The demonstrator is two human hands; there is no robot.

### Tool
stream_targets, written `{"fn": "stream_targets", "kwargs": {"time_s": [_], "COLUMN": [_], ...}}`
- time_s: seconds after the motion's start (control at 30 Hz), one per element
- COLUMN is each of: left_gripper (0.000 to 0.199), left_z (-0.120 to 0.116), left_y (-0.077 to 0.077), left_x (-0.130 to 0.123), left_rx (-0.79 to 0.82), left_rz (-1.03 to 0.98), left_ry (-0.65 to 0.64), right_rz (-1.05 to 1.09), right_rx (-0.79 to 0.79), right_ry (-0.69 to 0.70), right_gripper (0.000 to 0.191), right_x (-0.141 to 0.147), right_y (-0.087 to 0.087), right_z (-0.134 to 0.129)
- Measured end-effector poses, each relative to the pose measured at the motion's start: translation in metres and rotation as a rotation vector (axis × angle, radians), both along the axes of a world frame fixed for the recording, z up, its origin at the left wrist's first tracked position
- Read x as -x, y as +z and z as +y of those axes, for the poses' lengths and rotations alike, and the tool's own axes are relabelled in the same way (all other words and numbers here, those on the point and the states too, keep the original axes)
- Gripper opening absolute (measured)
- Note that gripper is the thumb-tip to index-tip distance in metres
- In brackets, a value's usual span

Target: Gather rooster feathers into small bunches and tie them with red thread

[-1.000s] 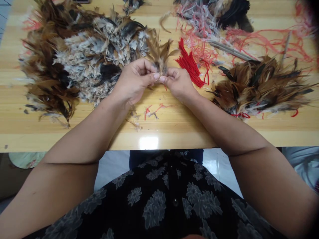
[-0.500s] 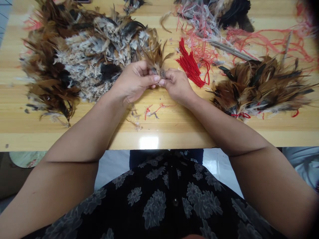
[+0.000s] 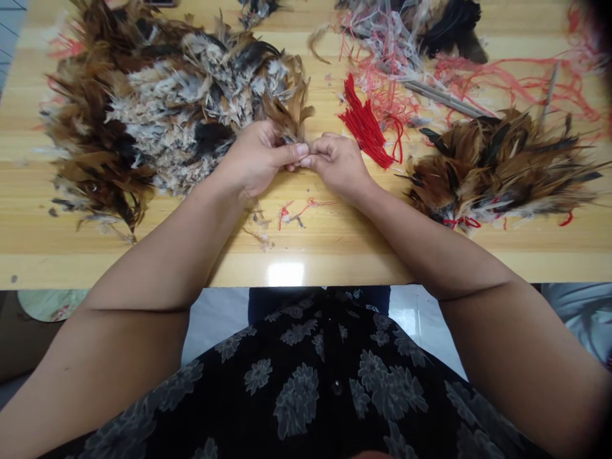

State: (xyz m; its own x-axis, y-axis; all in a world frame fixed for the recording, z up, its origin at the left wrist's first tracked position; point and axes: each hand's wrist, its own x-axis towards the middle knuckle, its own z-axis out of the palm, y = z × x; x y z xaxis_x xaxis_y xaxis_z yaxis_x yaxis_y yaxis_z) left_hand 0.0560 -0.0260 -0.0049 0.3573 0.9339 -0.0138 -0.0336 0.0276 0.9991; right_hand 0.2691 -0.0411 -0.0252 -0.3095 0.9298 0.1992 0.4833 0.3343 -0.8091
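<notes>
My left hand (image 3: 262, 155) pinches a small bunch of brown feathers (image 3: 289, 118) at its quill end, thumb pointing right. Its tips fan up and away over the table. My right hand (image 3: 337, 162) is closed, with thumb and forefinger pressed together right against the left thumb at the base of the bunch. Whatever lies between the right fingertips is too small to make out. Left of my hands spreads a big pile of brown, grey and black feathers (image 3: 162, 108). To the right lies a bundle of red yarn pieces (image 3: 366, 124).
Another heap of brown feathers (image 3: 497, 166) with red ties lies at the right. Tangled pink string (image 3: 526, 67), clear plastic strips (image 3: 392, 35) and thin grey sticks (image 3: 444, 99) lie at the back right. Thread scraps (image 3: 296, 213) lie near the front of the wooden table (image 3: 335, 255).
The feather bunch has tilted left and its tips sit closer together. My right fingertips have shifted slightly left and down toward the left thumb.
</notes>
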Motion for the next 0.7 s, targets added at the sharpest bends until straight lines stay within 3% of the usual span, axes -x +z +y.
{"fn": "stream_targets", "kwargs": {"time_s": [0.17,0.33,0.47,0.7], "left_gripper": [0.055,0.057,0.059,0.063], "left_z": [0.002,0.0,-0.006,-0.005], "left_y": [0.002,-0.007,-0.011,0.008], "left_x": [0.003,-0.005,-0.017,-0.007], "left_rx": [0.114,0.01,-0.064,0.043], "left_rz": [-0.093,-0.044,-0.041,-0.096], "left_ry": [0.088,0.089,0.148,0.054], "right_rz": [0.151,0.116,0.059,0.115], "right_rx": [0.028,0.047,0.033,0.032], "right_ry": [0.043,-0.003,-0.032,-0.05], "right_gripper": [0.023,0.035,0.027,0.03], "right_x": [-0.006,-0.005,-0.002,-0.005], "right_y": [0.008,0.007,0.001,0.001], "right_z": [-0.003,0.001,0.001,0.0]}}
